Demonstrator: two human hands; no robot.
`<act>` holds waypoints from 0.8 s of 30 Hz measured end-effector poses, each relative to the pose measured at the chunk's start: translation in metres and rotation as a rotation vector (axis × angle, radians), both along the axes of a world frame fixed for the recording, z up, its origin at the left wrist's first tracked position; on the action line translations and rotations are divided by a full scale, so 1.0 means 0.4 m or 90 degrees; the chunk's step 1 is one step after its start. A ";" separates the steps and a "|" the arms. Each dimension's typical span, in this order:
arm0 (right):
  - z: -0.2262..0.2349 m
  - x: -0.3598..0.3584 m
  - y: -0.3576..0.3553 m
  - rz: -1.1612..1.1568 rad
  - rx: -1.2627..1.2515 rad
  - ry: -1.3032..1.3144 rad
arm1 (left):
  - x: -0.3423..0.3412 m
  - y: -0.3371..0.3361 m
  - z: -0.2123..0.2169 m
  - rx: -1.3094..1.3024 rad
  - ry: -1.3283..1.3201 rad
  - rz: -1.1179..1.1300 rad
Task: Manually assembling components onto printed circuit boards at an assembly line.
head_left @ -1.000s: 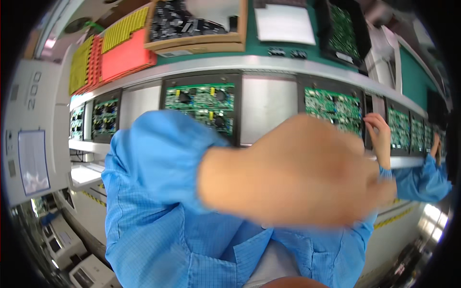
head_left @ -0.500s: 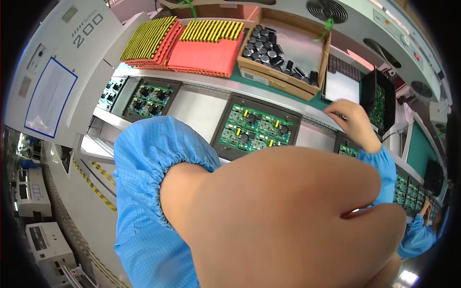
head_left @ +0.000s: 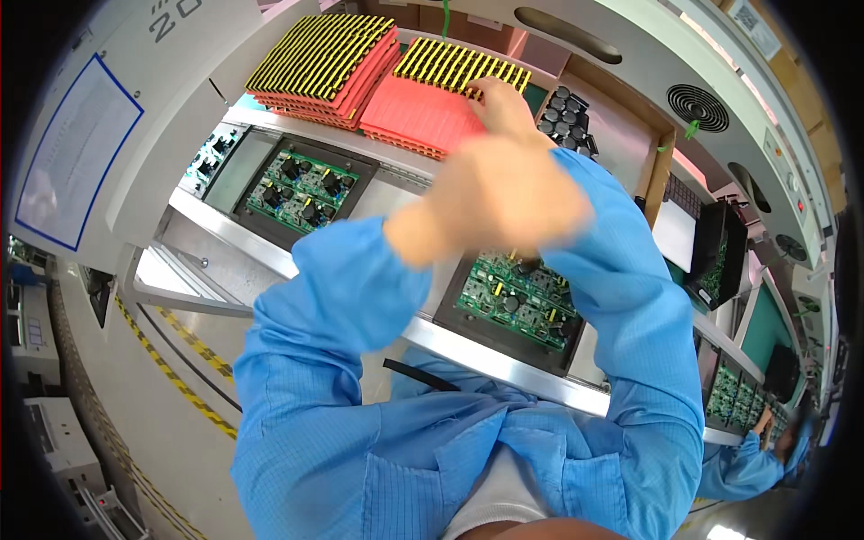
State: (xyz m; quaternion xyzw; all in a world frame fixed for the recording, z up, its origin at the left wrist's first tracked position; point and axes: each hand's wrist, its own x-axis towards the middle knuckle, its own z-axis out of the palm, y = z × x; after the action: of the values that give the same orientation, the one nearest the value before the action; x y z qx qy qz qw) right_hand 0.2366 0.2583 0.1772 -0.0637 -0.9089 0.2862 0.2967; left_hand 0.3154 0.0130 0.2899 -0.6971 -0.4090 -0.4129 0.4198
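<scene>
My right hand [head_left: 506,110] reaches to the rows of yellow-and-black components [head_left: 450,61] lying on a stack of red foam sheets [head_left: 418,117]. Its thumb and fingers are bent together at the near edge of those rows, around a component there. My left hand [head_left: 504,193] hangs above the line, smeared by motion, so its fingers cannot be read. Below it, a green circuit board [head_left: 513,301] with yellow and black parts sits in a dark carrier, partly covered by my hand and sleeve. Another board [head_left: 301,191] lies in a carrier farther left.
A taller red stack with yellow-and-black rows [head_left: 324,54] stands at the back left. Right of my right hand, a carton [head_left: 621,108] holds black cylindrical capacitors [head_left: 565,117]. A black bin [head_left: 720,256] lies farther right. A co-worker's sleeve [head_left: 742,468] shows at the far right.
My right hand has moved left, from beside the carton to the yellow-and-black rows. My left hand, close before the camera earlier, has drawn away over the line. The view has shifted.
</scene>
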 end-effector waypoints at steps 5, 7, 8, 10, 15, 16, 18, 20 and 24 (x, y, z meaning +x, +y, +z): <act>-0.004 -0.093 -0.118 -0.136 0.255 -0.075 | -0.459 0.129 -0.299 -0.175 -0.501 0.306; -0.002 -0.079 -0.093 -0.166 0.298 -0.097 | -0.512 0.197 -0.353 -0.165 -0.360 0.381; 0.001 -0.069 -0.089 -0.178 0.340 -0.114 | -0.515 0.216 -0.358 -0.172 -0.362 0.363; 0.001 -0.052 -0.090 -0.176 0.356 -0.051 | -0.519 0.245 -0.361 -0.188 -0.236 0.368; -0.003 -0.050 -0.102 -0.231 0.237 -0.081 | -0.533 0.247 -0.365 -0.223 -0.192 0.419; -0.003 -0.040 -0.072 -0.255 0.190 -0.061 | -0.535 0.279 -0.359 -0.213 -0.171 0.408; 0.018 -0.006 -0.031 -0.266 0.093 -0.012 | -0.523 0.321 -0.354 -0.212 -0.147 0.397; 0.068 0.044 -0.038 -0.170 0.060 0.099 | -0.503 0.307 -0.335 -0.215 -0.141 0.398; 0.151 0.216 -0.105 -0.015 0.110 0.156 | -0.549 0.213 -0.394 -0.208 -0.170 0.394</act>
State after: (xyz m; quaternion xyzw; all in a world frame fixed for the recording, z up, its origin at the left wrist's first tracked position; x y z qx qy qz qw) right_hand 0.3229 0.2165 0.2374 -0.0129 -0.8862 0.2089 0.4134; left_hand 0.0957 0.0983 0.1324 -0.5383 -0.7119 -0.2834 0.3508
